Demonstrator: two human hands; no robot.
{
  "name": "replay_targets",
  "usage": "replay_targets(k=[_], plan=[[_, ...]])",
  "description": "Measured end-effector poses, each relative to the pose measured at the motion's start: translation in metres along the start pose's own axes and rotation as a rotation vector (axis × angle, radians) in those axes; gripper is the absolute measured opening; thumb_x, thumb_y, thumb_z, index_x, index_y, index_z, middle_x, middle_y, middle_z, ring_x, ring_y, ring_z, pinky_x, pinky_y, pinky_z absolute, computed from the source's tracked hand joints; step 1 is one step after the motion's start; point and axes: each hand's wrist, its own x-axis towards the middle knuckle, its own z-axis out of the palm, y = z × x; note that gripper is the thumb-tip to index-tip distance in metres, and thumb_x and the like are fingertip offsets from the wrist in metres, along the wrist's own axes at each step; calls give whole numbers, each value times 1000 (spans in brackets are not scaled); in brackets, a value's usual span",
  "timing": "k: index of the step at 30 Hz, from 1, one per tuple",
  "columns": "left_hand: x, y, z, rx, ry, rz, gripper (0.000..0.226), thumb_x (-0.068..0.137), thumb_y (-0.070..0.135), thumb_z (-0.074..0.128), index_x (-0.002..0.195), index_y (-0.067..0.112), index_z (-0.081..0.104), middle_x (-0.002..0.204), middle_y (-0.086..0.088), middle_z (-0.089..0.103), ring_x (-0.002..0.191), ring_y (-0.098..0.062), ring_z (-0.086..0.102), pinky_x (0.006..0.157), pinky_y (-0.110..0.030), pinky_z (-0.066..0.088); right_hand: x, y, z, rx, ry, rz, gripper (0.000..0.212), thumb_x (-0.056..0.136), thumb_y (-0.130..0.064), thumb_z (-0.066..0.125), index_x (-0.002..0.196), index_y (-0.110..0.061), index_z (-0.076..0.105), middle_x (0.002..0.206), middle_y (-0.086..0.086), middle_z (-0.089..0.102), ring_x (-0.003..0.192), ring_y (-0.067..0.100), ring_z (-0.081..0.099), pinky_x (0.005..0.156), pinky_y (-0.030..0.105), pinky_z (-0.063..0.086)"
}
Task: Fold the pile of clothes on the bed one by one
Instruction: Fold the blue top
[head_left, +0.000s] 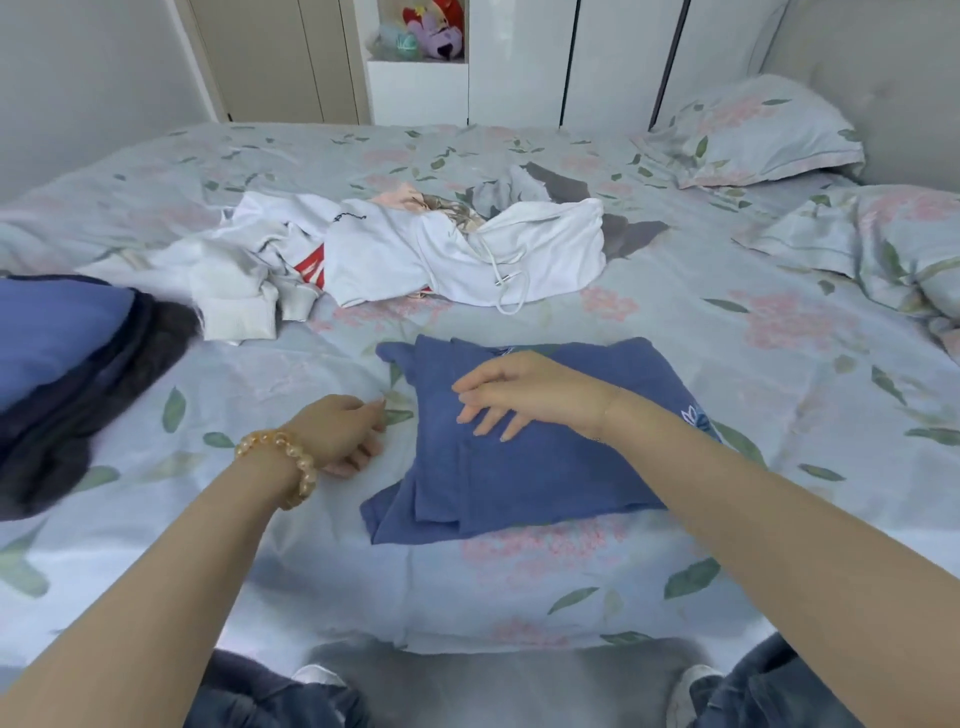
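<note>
A blue shirt (545, 467) lies partly folded on the floral bed sheet (519, 587) in front of me. My right hand (524, 389) hovers over its upper part, fingers spread and pointing left, holding nothing. My left hand (340, 431), with a bead bracelet on the wrist, rests on the sheet just left of the shirt, fingers loosely curled and empty. Behind the shirt sits the unfolded pile: white clothes (415, 254) with a drawstring, a pink piece and grey pieces (618, 228).
A stack of dark blue and black clothes (67, 374) lies at the left edge of the bed. Floral pillows (753, 130) sit at the far right. White wardrobes and a shelf with plush toys (421, 31) stand behind the bed.
</note>
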Motion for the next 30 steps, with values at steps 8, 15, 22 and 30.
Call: replay_targets(k=[8, 15, 22, 30], plan=[[-22, 14, 16, -128, -238, -86, 44, 100, 48, 37, 92, 11, 58, 68, -5, 62, 56, -17, 50, 54, -25, 40, -48, 47, 15, -587, -22, -367, 57, 85, -37, 68, 138, -26, 49, 138, -17, 48, 126, -1, 41, 106, 15, 31], [-13, 15, 2, -106, -161, -72, 36, 101, 42, 39, 99, 13, 60, 81, -4, 69, 64, -15, 61, 64, -26, 47, -31, 74, 84, -1040, 324, -616, 70, 89, -60, 37, 134, -11, 56, 139, 5, 55, 126, 24, 54, 101, 37, 48], [-9, 2, -20, -204, -90, -71, 28, 102, 30, 42, 99, 12, 63, 87, -4, 67, 69, -16, 58, 66, -27, 47, -17, 62, 91, -879, 573, -654, 29, 92, -30, 45, 91, -14, 70, 83, 1, 74, 78, 23, 72, 50, 31, 55], [4, -3, -18, -443, -83, -61, 32, 91, -7, 54, 121, 3, 57, 98, -5, 65, 82, -13, 60, 65, -22, 55, -24, 8, 30, 242, 459, -267, 69, 95, -51, 50, 90, 18, 50, 82, 34, 57, 73, 29, 55, 71, 35, 40]])
